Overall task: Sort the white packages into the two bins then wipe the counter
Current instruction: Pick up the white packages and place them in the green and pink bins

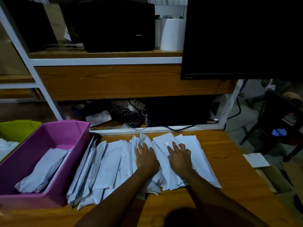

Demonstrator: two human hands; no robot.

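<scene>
Several white packages (108, 167) lie fanned out in a row across the wooden counter (229, 185). My left hand (146, 158) rests palm down on the middle of the row, its fingertips curled on a package's raised top edge. Just to its right, my right hand (179, 158) lies flat on another white package (196, 159) with the fingers spread. A purple bin (68, 133) stands at the left of the row and holds a few white packages (44, 171). Behind it, a green bin (18, 128) at the far left also holds white packages (6, 148).
A dark monitor (242, 38) hangs over the counter's right back. A low shelf behind the counter holds a keyboard (124, 113), cables and a black box (178, 110). A printer (114, 27) and a paper roll (172, 34) sit higher up. A chair (275, 122) stands at the right.
</scene>
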